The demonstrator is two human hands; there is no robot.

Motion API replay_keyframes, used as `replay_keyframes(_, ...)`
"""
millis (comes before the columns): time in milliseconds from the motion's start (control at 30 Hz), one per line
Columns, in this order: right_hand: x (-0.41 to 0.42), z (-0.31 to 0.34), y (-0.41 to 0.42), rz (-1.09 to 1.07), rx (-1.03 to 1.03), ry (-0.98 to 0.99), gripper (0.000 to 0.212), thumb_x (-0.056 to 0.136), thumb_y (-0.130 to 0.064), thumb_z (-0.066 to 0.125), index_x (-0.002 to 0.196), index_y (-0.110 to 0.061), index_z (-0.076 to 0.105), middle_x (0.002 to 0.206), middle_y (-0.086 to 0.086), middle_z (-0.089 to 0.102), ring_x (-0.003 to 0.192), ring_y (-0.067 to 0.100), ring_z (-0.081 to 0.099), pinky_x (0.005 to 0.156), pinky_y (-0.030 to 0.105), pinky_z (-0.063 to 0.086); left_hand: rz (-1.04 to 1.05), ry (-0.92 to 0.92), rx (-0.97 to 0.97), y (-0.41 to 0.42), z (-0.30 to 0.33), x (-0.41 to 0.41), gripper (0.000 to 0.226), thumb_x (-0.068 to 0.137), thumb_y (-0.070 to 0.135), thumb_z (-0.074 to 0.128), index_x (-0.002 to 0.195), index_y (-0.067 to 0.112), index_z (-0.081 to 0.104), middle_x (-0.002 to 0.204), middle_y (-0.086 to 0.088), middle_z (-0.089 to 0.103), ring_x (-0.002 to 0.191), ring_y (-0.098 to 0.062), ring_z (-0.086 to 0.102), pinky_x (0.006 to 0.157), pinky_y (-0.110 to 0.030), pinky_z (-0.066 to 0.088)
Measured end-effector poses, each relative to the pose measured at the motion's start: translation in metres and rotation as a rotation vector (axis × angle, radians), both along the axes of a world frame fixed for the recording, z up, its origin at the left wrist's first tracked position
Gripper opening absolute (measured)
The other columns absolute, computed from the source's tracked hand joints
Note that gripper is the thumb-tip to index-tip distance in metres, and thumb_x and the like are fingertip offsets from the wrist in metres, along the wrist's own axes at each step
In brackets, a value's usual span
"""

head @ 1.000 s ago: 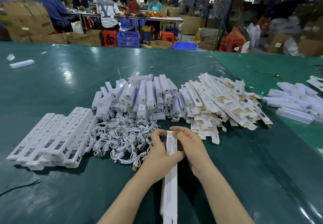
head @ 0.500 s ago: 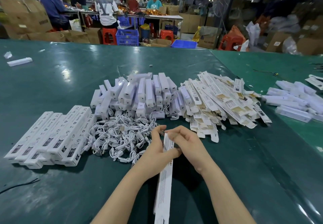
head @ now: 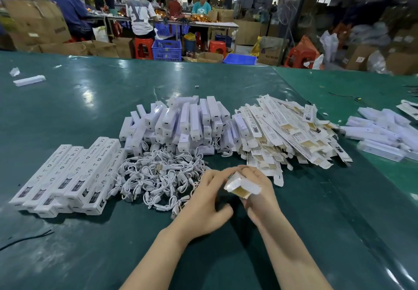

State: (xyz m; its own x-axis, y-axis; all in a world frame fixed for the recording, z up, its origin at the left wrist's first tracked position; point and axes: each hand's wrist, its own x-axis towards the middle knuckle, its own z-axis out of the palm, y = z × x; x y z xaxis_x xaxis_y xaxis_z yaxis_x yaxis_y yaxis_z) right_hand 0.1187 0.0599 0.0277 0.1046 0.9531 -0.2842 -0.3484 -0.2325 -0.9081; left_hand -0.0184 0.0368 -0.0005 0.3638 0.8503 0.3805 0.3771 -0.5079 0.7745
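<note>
— Where is our box (head: 243, 186) now?
— Held above the surface (head: 316, 222), between both hands. Our right hand (head: 260, 199) grips it, fingers curled round its underside. Our left hand (head: 203, 201) touches its far end, thumb apart; whether those fingers pinch, we cannot tell.
— And its long axis?
— It points away from us, open end nearest. The cables (head: 158, 176) lie just left, so we judge our left hand the nearer one to them.

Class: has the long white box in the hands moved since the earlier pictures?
Yes. The long white box has tipped up end-on: its near end, earlier stretched toward the viewer, now sits right of the cable pile.
</note>
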Motion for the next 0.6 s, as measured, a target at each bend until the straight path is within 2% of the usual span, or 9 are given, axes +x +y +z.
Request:
replay_keyframes(67, -0.001, -0.001, 0.0, 0.015, -0.025, -0.097, 0.008, 0.096, -0.008, 0.052, 0.094, -0.008, 0.06, 0.072, 0.004, 0.058, 0.058, 0.013, 0.053, 0.045, 0.019, 0.042, 0.06, -0.069, 0.007, 0.0, 0.004, 0.002, 0.055, 0.076, 0.04, 0.063, 0.121, 0.063, 0.043, 0.132, 0.005, 0.038, 0.126, -0.009, 0.043, 0.105, -0.021, 0.038)
replay_keyframes(133, -0.001, -0.001, 0.001, 0.06, -0.037, -0.198, 0.008, 0.093, -0.009, 0.053, 0.087, -0.01, 0.058, 0.066, 0.002, 0.056, 0.051, 0.01, 0.049, 0.041, 0.018, 0.039, 0.152, -0.189, -0.018, 0.002, 0.005, 0.001, 0.04, 0.073, 0.048, 0.069, 0.108, 0.059, 0.055, 0.129, 0.009, 0.046, 0.122, -0.01, 0.05, 0.101, -0.024, 0.042)
replay_keyframes(200, -0.003, -0.004, 0.002, 0.15, -0.026, -0.298, 0.008, 0.091, -0.011, 0.054, 0.086, -0.009, 0.059, 0.064, 0.0, 0.057, 0.048, 0.008, 0.048, 0.042, 0.02, 0.037, 0.219, -0.278, -0.113, 0.003, 0.009, -0.001, 0.032, 0.07, 0.053, 0.072, 0.099, 0.041, 0.064, 0.11, 0.014, 0.064, 0.107, -0.003, 0.06, 0.089, -0.02, 0.048)
replay_keyframes(267, -0.006, -0.008, 0.002, 0.156, -0.026, -0.413, 0.009, 0.091, -0.015, 0.055, 0.088, -0.01, 0.062, 0.068, -0.001, 0.062, 0.047, 0.007, 0.051, 0.042, 0.021, 0.039, 0.284, -0.427, -0.289, 0.003, 0.012, -0.003, 0.036, 0.068, 0.056, 0.071, 0.095, 0.034, 0.062, 0.095, 0.021, 0.07, 0.091, 0.002, 0.065, 0.078, -0.02, 0.052)
replay_keyframes(333, -0.01, -0.01, 0.004, 0.105, -0.02, -0.502, 0.009, 0.092, -0.016, 0.056, 0.089, -0.017, 0.064, 0.078, -0.002, 0.066, 0.048, 0.004, 0.054, 0.042, 0.02, 0.041, 0.346, -0.587, -0.398, 0.006, 0.013, -0.005, 0.035, 0.07, 0.047, 0.071, 0.098, 0.03, 0.06, 0.09, 0.018, 0.072, 0.085, -0.002, 0.068, 0.073, -0.023, 0.054)
replay_keyframes(400, -0.014, -0.008, 0.01, 0.071, 0.026, -0.518, 0.009, 0.091, -0.017, 0.056, 0.09, -0.023, 0.063, 0.089, -0.005, 0.065, 0.061, 0.005, 0.059, 0.047, 0.017, 0.041, 0.363, -0.702, -0.468, 0.009, 0.012, -0.008, 0.034, 0.073, 0.035, 0.072, 0.103, 0.024, 0.062, 0.089, 0.01, 0.073, 0.086, -0.009, 0.069, 0.075, -0.025, 0.055)
replay_keyframes(467, -0.017, -0.001, 0.021, 0.006, 0.112, -0.55, 0.006, 0.091, -0.019, 0.058, 0.094, -0.023, 0.061, 0.094, -0.007, 0.062, 0.081, 0.011, 0.061, 0.059, 0.017, 0.041, 0.338, -0.762, -0.557, 0.011, 0.013, -0.011, 0.039, 0.072, 0.027, 0.07, 0.109, 0.023, 0.061, 0.09, 0.01, 0.074, 0.084, -0.012, 0.069, 0.078, -0.031, 0.057)
replay_keyframes(500, -0.019, 0.005, 0.028, -0.038, 0.167, -0.582, 0.007, 0.091, -0.019, 0.058, 0.097, -0.022, 0.059, 0.094, -0.009, 0.061, 0.088, 0.013, 0.06, 0.064, 0.018, 0.04, 0.311, -0.776, -0.595, 0.013, 0.013, -0.012, 0.043, 0.069, 0.025, 0.068, 0.111, 0.021, 0.06, 0.088, 0.009, 0.073, 0.08, -0.012, 0.069, 0.076, -0.032, 0.058)
replay_keyframes(600, -0.027, 0.028, 0.05, -0.147, 0.366, -0.719, 0.01, 0.091, -0.018, 0.058, 0.1, -0.021, 0.056, 0.101, -0.007, 0.06, 0.094, 0.011, 0.055, 0.071, 0.018, 0.04, 0.207, -0.861, -0.603, 0.016, 0.014, -0.017, 0.044, 0.065, 0.011, 0.06, 0.109, 0.007, 0.058, 0.087, -0.006, 0.07, 0.071, -0.017, 0.068, 0.066, -0.027, 0.056)
